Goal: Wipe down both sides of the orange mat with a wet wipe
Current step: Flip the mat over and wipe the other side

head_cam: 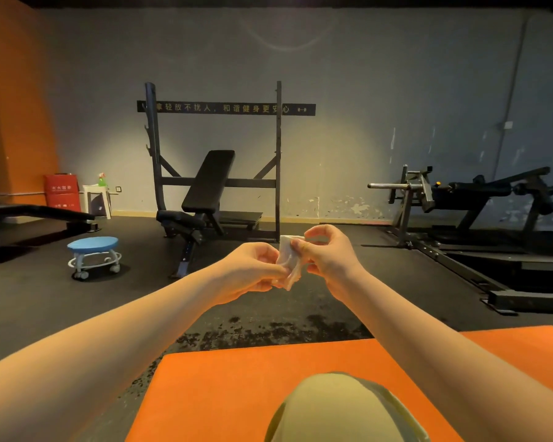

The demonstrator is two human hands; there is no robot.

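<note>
The orange mat [224,381] lies flat on the dark floor at the bottom of the view, under my bent knee. Both arms reach forward above it. My left hand [249,269] and my right hand [329,253] are held up in the air beyond the mat's far edge, pinching a crumpled white wet wipe [287,260] between them. The left fingers grip its lower part, the right fingers its upper edge. The wipe is partly folded and does not touch the mat.
A black incline bench in a rack [205,193] stands ahead. A blue wheeled stool [93,255] sits to the left, another machine [460,212] to the right. A red box [61,189] and a white stand with a green spray bottle [102,180] are at the wall.
</note>
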